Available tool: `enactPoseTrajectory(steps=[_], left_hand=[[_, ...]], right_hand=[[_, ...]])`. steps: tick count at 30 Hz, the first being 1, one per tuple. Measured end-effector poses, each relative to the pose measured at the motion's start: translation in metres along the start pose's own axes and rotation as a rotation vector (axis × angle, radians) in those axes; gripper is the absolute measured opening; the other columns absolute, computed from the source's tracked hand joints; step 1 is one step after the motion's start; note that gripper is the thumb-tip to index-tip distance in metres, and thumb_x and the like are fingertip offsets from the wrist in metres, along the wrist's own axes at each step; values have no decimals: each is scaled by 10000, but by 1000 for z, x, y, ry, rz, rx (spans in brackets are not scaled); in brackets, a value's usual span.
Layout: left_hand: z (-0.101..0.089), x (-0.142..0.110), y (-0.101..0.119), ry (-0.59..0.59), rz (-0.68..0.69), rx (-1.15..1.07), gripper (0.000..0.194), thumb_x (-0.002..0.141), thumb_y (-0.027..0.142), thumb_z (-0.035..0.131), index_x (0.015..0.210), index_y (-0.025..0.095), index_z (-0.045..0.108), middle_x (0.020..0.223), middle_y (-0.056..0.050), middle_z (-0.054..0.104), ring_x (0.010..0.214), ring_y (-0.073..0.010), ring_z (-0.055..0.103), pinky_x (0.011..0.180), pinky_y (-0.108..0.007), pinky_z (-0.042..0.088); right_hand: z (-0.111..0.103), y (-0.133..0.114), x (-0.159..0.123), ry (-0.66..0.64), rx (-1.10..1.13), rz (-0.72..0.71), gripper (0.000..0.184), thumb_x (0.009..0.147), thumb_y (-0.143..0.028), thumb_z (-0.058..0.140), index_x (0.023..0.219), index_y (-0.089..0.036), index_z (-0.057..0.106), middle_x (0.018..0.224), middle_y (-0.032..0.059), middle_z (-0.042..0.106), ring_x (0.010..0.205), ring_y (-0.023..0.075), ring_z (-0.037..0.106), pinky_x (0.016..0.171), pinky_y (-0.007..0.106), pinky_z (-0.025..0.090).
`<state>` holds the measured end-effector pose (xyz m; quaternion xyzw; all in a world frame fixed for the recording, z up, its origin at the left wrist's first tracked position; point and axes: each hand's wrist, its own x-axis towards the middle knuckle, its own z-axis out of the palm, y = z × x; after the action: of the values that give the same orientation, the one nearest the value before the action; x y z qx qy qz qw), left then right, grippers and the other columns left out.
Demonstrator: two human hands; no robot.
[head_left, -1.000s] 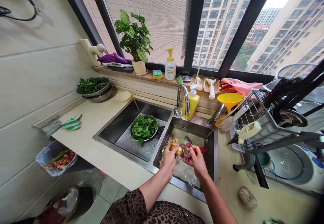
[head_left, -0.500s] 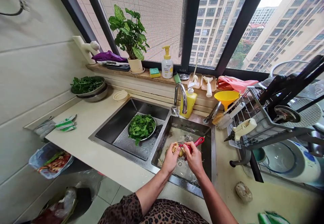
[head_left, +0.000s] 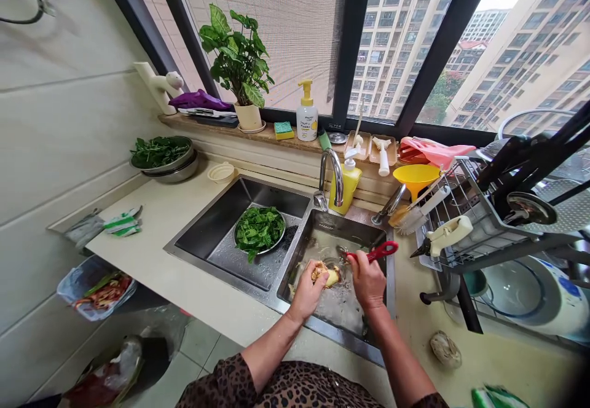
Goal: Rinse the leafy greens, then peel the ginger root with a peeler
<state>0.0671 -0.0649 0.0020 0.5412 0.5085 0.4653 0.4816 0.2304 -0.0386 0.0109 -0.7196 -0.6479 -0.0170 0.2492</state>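
Over the right sink basin (head_left: 389, 300), my left hand (head_left: 308, 291) is closed around a partly peeled piece of ginger (head_left: 330, 278), its bare side pale yellow and the rest brown-skinned. My right hand (head_left: 369, 280) grips a red peeler (head_left: 385, 249), whose handle points up and to the right. The peeler is a little apart from the ginger, and part of its head is hidden by my fingers. Shallow water lies in the basin beneath both hands. To the left, a bowl of green leaves (head_left: 259, 230) stands in the left sink basin (head_left: 207, 230).
The faucet (head_left: 338, 180) arches above the basins, beside a yellow soap bottle (head_left: 345, 190). A dish rack (head_left: 483, 223) with utensils crowds the right counter, near a wrapped lump (head_left: 445, 349). Stacked bowls of greens (head_left: 161, 153) stand at the far left, above a waste bin (head_left: 96, 288).
The peeler was against the ginger half a second ago. My right hand has since moved right, away from it, with the peeler. My left hand still holds the ginger, now more exposed to view.
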Motion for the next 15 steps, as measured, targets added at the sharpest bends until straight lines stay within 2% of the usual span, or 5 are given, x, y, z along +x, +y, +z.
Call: enactPoseTrajectory(steps=[2,5,7,11,15], left_hand=[[-4,0,5,-10,56,68,226,812,374,504,889,164,539,851,-29,520,810,-148,501,766,-266,391],[-4,0,7,-8,61,51,214,785,365,539,862,166,551,841,-24,510,800,-144,496,757,-260,395],[0,0,5,-8,-25,-84,238,776,382,553,873,165,535,828,-21,516,782,-138,503,735,-256,416],[7,2,1,8,-293,-504,346,732,432,597,928,174,477,839,-21,529,734,-134,548,607,-239,467],[7,3,2,-10,-429,-723,400,662,427,677,888,177,462,804,-11,545,699,-131,576,557,-225,484]], right_hand=[[-4,1,4,21,70,29,383,874,-481,363,832,-184,601,663,40,569,550,128,472,482,212,231],[-8,-4,5,-136,317,-111,343,869,-473,382,832,-194,578,657,16,581,563,122,499,521,202,307],[-8,-6,4,-206,340,-146,334,859,-480,396,825,-203,579,673,17,587,577,129,513,526,204,320],[-6,-6,3,-70,323,-4,343,854,-480,391,832,-191,574,698,36,593,605,147,520,545,217,343],[-2,1,1,-229,487,-119,301,858,-447,401,825,-199,567,684,14,596,597,128,524,566,206,365]])
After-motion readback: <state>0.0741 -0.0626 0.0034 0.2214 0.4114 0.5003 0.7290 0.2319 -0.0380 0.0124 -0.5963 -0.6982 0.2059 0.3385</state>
